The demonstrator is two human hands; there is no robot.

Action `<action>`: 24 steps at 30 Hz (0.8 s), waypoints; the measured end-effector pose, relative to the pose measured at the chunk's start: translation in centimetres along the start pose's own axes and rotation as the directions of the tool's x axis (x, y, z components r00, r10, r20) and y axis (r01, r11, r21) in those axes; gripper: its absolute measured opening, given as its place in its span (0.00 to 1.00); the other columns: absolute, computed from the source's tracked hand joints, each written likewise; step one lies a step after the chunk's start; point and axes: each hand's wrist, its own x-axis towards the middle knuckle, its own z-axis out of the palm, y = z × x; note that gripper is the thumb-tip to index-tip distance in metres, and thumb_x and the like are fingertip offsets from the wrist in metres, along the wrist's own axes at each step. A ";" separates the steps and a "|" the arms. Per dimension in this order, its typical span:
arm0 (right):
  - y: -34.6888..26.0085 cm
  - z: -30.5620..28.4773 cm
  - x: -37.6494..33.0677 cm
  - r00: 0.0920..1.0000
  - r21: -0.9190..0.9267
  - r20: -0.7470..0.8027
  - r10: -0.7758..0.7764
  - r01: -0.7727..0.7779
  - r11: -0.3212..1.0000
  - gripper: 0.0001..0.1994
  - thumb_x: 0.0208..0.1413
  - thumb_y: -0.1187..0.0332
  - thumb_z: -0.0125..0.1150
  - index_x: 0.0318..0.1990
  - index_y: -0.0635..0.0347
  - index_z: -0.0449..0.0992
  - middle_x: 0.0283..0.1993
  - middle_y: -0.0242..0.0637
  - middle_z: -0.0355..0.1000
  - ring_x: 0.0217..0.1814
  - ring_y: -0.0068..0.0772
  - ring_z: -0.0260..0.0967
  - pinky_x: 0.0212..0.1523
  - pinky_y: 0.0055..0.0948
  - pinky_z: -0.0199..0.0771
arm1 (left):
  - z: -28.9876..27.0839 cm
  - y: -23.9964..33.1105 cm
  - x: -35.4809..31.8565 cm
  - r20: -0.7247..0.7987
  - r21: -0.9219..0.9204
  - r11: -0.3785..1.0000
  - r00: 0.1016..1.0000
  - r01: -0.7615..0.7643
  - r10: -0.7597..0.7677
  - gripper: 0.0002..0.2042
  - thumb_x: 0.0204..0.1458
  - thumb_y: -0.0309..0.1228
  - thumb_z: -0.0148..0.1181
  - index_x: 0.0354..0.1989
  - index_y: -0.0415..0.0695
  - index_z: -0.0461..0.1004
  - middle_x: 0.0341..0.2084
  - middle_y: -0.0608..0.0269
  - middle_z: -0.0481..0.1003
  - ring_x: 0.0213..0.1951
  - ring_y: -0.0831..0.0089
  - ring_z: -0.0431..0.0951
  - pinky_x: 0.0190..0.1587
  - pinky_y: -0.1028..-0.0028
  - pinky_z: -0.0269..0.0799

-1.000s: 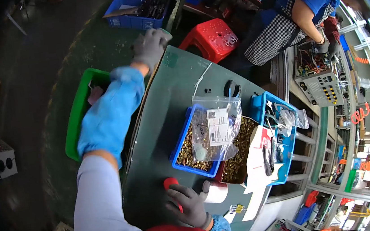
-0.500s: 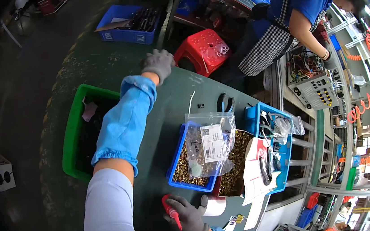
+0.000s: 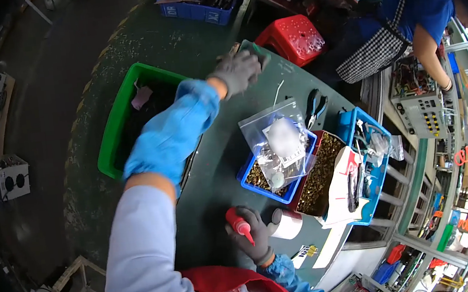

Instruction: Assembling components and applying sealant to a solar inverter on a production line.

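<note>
On the table, right hand (image 3: pixel 252 238) holds a red squeeze bottle (image 3: pixel 238 223).

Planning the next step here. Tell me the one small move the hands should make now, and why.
Probably draw the left hand back from the table's far corner toward the right hand. The left rests at that corner, far from the red squeeze bottle that the right holds ready near the body.
</note>
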 end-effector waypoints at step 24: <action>-0.3 -1.9 -5.2 0.979 0.244 -0.176 0.103 -0.058 0.968 0.20 0.46 0.69 0.71 0.46 0.63 0.72 0.40 0.38 0.71 0.41 0.30 0.71 0.41 0.29 0.75 | 5.2 12.0 -57.8 -0.193 -0.107 0.954 0.936 0.279 -0.295 0.15 0.49 0.32 0.59 0.46 0.46 0.74 0.44 0.56 0.74 0.51 0.50 0.71 0.50 0.53 0.70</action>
